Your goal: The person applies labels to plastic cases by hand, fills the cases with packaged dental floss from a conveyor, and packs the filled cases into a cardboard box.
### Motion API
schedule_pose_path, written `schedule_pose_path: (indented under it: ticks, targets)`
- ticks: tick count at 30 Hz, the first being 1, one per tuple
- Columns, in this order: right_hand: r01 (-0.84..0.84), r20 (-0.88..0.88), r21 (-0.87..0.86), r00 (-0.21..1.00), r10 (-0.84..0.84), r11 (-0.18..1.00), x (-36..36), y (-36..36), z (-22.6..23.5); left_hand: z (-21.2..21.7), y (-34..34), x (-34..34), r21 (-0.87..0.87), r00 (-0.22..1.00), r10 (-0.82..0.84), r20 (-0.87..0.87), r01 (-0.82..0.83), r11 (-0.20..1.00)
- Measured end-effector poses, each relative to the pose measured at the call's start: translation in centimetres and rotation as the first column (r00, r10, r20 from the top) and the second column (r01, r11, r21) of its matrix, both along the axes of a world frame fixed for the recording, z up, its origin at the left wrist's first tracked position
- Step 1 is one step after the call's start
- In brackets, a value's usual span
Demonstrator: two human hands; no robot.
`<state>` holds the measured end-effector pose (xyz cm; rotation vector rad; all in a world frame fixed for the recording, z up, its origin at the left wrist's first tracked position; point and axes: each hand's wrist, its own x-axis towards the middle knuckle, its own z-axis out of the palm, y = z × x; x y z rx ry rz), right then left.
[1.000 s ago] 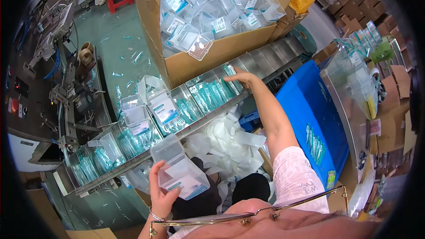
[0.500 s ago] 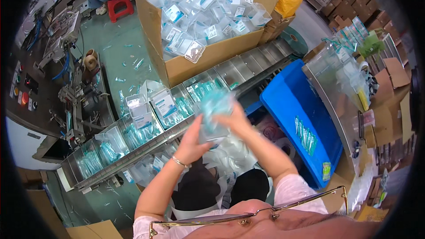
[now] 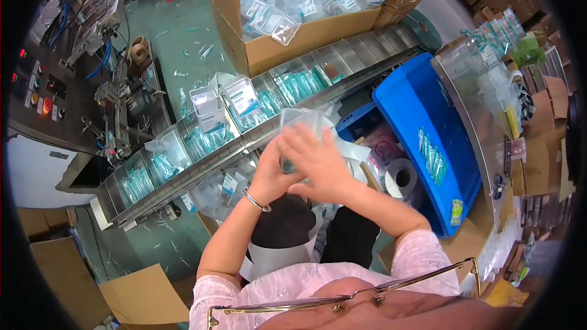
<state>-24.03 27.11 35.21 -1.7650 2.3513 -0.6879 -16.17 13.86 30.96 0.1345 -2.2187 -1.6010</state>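
A clear plastic box [image 3: 302, 117] is held above my lap, in front of the conveyor. My left hand [image 3: 269, 174] grips its left side, the fingers partly hidden. My right hand [image 3: 318, 162] lies across the box with its fingers stretched and spread, slightly blurred. Most of the box and its contents are hidden by the hands. Just beyond, the metal conveyor [image 3: 244, 148] has compartments with bunches of thin teal sticks [image 3: 301, 85]. Two clear boxes with white-and-blue labels, a left one [image 3: 209, 110] and a right one [image 3: 241, 96], rest on the compartments.
A big cardboard carton [image 3: 306, 47] of clear boxes stands behind the conveyor. To the right is a blue bin [image 3: 406, 95] with teal sticks on its sloping surface, beside a white roll [image 3: 402, 177]. Machinery with buttons [image 3: 46, 105] stands left. More clear boxes [image 3: 214, 201] lie below the conveyor.
My right hand has gone from gripping the blurred box to lying flat across it with fingers spread. My left hand still holds it. The view has shifted, and the white roll now shows.
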Motion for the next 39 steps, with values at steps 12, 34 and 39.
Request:
schedule_pose_path:
  ticks: [12,34,39]
  targets:
    - [0.699,0.329,0.291,0.569,-0.754,0.654,-29.1,-5.1,-11.4,-0.9,-0.9,5.6,0.19,0.969,0.136,0.208,-0.177,0.966]
    - [0.636,0.529,0.402,0.425,-0.735,0.658,-30.1,-8.8,-21.1,-1.1,-0.6,6.1,0.398,0.961,0.169,0.218,-0.246,0.884]
    - [0.65,0.312,0.468,0.512,-0.8,0.598,-30.1,-8.8,-20.1,-1.2,-0.1,7.2,0.422,0.951,0.182,0.251,-0.277,0.863]
